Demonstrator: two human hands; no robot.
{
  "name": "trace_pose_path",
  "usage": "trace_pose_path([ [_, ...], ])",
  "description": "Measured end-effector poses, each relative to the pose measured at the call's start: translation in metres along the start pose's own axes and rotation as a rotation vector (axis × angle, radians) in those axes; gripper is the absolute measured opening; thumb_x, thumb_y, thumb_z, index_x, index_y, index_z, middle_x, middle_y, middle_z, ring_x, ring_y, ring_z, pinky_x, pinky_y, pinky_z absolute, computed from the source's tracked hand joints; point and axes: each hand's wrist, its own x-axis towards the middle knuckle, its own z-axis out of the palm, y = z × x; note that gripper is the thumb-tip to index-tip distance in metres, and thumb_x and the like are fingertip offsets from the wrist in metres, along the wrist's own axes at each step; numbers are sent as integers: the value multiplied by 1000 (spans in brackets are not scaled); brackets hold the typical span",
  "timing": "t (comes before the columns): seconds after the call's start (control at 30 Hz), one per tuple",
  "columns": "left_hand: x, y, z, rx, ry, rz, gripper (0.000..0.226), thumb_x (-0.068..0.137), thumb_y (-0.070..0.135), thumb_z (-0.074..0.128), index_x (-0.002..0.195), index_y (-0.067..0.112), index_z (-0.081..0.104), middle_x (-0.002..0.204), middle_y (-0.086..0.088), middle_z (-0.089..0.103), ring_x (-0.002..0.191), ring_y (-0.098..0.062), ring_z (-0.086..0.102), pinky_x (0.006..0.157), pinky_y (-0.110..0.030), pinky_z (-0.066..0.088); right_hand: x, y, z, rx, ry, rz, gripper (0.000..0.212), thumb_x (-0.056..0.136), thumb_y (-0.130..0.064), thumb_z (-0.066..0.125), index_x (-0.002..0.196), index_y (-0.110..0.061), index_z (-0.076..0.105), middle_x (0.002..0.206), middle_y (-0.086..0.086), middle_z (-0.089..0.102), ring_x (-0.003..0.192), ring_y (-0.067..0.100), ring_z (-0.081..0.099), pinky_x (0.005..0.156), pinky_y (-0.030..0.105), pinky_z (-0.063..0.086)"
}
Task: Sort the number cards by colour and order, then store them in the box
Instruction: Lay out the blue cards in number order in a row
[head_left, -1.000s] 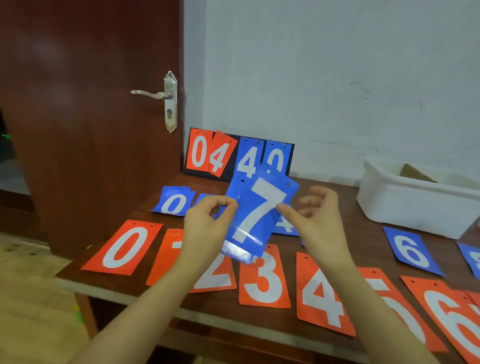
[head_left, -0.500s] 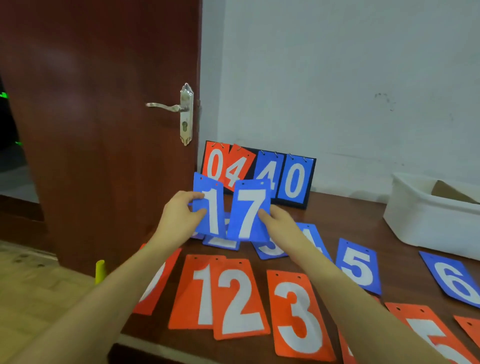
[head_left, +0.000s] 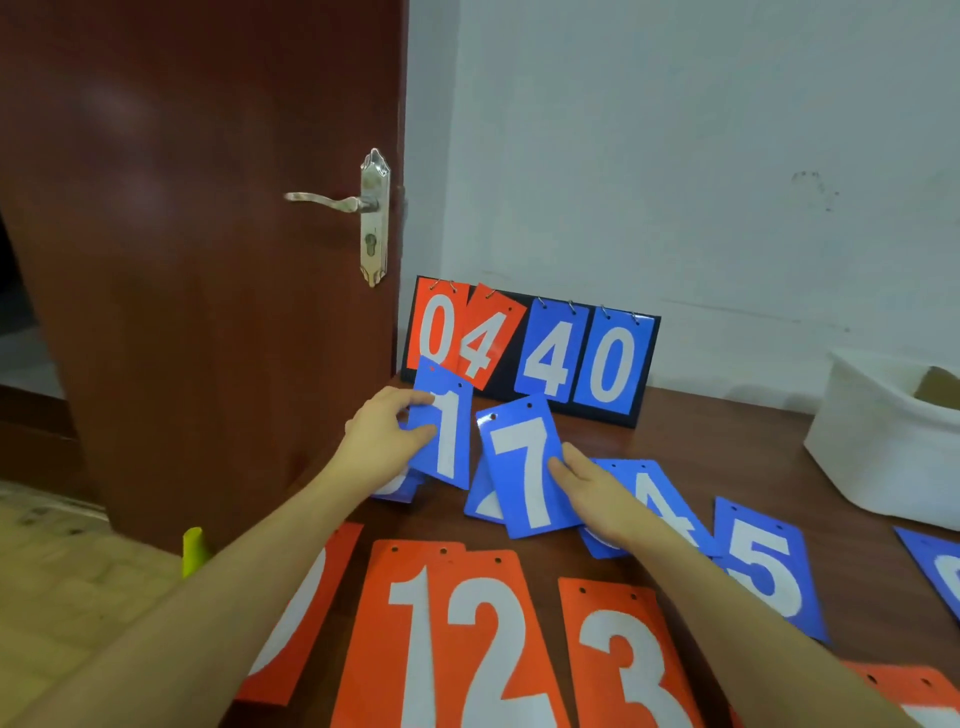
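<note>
The blue 7 card (head_left: 524, 467) stands with its long axis nearly upright, top leaning left, before the scoreboard (head_left: 535, 345), pinched by the right hand (head_left: 597, 488). The left hand (head_left: 384, 441) grips the blue 1 card (head_left: 447, 431). The two cards have separated since half a second ago.

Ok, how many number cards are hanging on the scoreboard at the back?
4: red 0 at the far left, red 4 tilted beside it, then blue 4, and blue 0 at the far right. More may hang hidden behind them.

One head-worn view looks forward and down, close over the table (head_left: 727, 441), facing the wall (head_left: 675, 156).
</note>
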Motion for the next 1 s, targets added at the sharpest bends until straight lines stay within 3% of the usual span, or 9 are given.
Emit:
trace_pose_path([
  [0.1, 3, 7, 12, 63, -69, 6, 30, 85, 17, 63, 114, 18, 61, 120, -4, 55, 108, -21, 53, 95, -40, 43, -4, 10, -14, 10, 6, 22, 35, 98, -44, 33, 122, -20, 44, 115, -4, 59, 89, -1, 58, 68, 10, 49],
  [0.23, 0, 0, 32, 685, -268, -44, 38, 89, 35, 52, 126, 28, 51, 135, -6, 41, 126, -30, 33, 104, -41, 22, -8, 11, -19, -45, -6, 18, 37, 98, -45, 31, 124, -20, 42, 120, 2, 58, 101, 8, 58, 86, 25, 50],
  [0.33, -2, -6, 36, 800, -329, -54, 40, 92, 43, 43, 132, 35, 45, 152, -11, 19, 136, -34, 16, 110, -46, 12, -9, 8, -17, -86, 9, -15, 33, 100, -41, 29, 117, -18, 46, 112, 0, 60, 113, 19, 53, 111, 43, 29],
  [0.53, -17, 45, 38, 218, -12, 113, 47, 91, 44, 46, 135, 29, 38, 133, 1, 48, 122, -19, 43, 103, -39, 30, -31, -18, -33, 192, 179, -187, 30, 99, -28, 41, 97, 1, 48, 97, 20, 58, 88, 27, 57, 85, 42, 47],
  [0.6, -31, 79, 45, -132, -75, 135, 46, 88, 40, 54, 131, 31, 39, 113, 5, 58, 97, -5, 59, 80, -23, 50, -49, -26, -48, 190, 203, -278, 34, 97, -28, 45, 89, 5, 41, 88, 31, 49, 72, 29, 44, 70, 38, 41],
  [0.67, -46, 111, 54, -364, -80, 150, 45, 86, 30, 60, 128, 28, 42, 99, 3, 61, 81, -5, 63, 66, -21, 55, -71, -27, -63, 233, 263, -317, 38, 95, -31, 50, 93, 7, 42, 97, 38, 50, 76, 46, 50, 74, 53, 47],
  [0.73, -57, 137, 67, -432, -52, 187, 43, 86, 20, 62, 125, 25, 46, 94, -3, 63, 80, -15, 65, 71, -31, 57, -93, -19, -78, 276, 344, -341, 29, 93, -30, 54, 91, -1, 52, 98, 33, 57, 87, 50, 55, 78, 58, 49],
  [0.83, -73, 169, 94, -477, -64, 192, 51, 84, 14, 64, 131, 20, 44, 87, -4, 60, 75, -19, 62, 75, -32, 55, -122, 3, -100, 370, 473, -354, 4, 90, -22, 59, 87, -22, 61, 86, 6, 71, 80, 22, 70, 68, 34, 58],
  [1.0, -92, 211, 155, -577, -59, 203, 49, 81, 8, 66, 120, 26, 43, 72, 4, 54, 60, -4, 55, 60, -16, 49, -161, 48, -137, 394, 660, -311, 38, 87, -5, 61, 111, -31, 47, 76, 4, 62, 70, 17, 66, 61, 32, 54],
])
